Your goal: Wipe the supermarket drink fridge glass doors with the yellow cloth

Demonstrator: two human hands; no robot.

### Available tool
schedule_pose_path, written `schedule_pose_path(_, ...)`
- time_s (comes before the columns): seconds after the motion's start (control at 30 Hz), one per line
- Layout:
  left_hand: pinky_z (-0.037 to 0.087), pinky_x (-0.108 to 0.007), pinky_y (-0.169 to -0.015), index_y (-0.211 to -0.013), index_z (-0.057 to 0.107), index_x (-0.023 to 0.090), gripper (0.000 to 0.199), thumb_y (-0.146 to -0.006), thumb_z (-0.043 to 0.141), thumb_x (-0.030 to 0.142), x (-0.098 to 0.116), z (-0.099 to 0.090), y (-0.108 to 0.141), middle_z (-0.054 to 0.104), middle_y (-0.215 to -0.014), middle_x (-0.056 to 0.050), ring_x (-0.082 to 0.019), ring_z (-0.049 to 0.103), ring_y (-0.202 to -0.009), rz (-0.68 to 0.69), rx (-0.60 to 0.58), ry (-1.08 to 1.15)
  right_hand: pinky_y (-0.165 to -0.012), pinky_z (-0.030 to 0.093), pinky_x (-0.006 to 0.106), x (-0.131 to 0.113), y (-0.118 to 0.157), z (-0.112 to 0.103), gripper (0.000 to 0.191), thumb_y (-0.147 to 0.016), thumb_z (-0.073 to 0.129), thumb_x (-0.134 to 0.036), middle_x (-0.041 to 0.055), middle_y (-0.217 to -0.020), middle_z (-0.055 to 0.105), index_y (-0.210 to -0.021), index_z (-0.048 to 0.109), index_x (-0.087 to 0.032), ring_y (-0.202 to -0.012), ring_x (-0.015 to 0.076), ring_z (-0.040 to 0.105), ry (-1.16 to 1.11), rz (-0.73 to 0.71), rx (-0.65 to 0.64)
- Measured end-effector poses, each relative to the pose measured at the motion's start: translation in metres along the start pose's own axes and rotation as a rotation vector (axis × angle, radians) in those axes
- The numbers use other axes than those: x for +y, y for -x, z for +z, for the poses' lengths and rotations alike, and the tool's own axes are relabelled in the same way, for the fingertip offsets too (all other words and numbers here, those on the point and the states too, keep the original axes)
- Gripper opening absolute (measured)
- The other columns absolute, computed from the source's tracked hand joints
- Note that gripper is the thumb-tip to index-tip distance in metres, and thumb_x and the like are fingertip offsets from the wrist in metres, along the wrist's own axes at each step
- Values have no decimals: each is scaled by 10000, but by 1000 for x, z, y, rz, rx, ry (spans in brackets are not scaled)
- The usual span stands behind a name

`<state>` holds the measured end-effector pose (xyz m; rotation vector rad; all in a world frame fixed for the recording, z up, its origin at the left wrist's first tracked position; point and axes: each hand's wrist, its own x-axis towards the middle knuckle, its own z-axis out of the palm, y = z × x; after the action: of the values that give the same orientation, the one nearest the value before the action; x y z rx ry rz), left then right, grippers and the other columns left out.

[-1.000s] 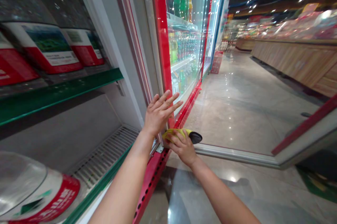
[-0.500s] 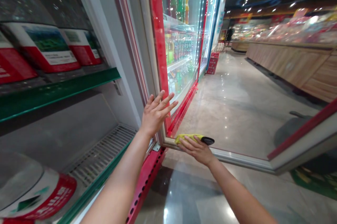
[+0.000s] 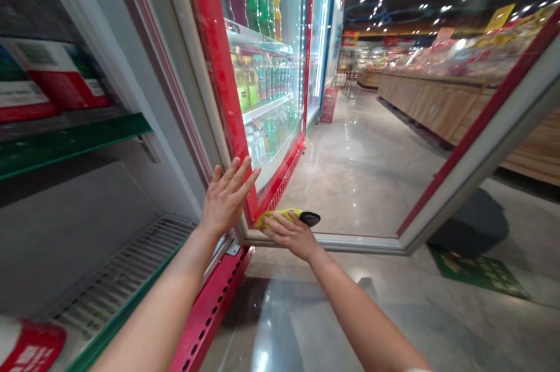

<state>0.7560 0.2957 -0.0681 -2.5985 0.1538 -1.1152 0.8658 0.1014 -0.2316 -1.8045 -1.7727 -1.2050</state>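
Here, my right hand: fingers closed over one yellow cloth, black-ended, at the lower corner of a glass door; likely light, soft, best gripped mid-length. My left hand: fingers spread, beside the door's upright edge. Outward: green shelf.

Left hand, right hand and both forearms bare; pale edge on right forearm, possibly a sleeve hem.

The cloth lies under the right hand, in the lower left corner of the glass door. Bottles sit on a shelf left of the door. Beyond it, rightward, is a counter.
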Motion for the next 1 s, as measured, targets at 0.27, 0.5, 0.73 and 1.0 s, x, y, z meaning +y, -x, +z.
schedule_pose_path(0.27,66,-450,-1300,-1604,259,284,759,-918,540,128,38,27,2,361,-1633,-56,-171,82,-1575,77,46,48,-1249,146,646,48,55,-38,574,-947,516,-56,43,-1611,404,-1430,557,-365,-1562,261,197,276,680,332)
schedule_pose_path(0.5,63,-408,-1302,-1607,242,282,733,-943,501,110,80,41,-7,409,-1605,-38,-166,147,-1566,210,12,101,-1280,99,569,5,49,-5,550,-938,541,-65,-46,-1506,538,-1328,623,-444,-1545,191,216,160,530,176)
schedule_pose_path(0.73,62,-393,-1304,-1610,209,289,807,-906,528,58,109,62,-23,395,-1608,-24,-156,121,-1568,207,66,141,-1215,202,672,58,71,-36,533,-951,422,-70,107,-1648,291,-1431,554,-262,-1567,300,140,242,929,399)
schedule_pose_path(1.0,62,-385,-1304,-1612,200,301,825,-899,555,86,128,71,-33,372,-1619,-13,-159,116,-1569,227,53,174,-1210,247,648,40,70,-22,506,-961,396,-106,51,-1613,346,-1361,613,-328,-1555,287,184,92,1027,338)
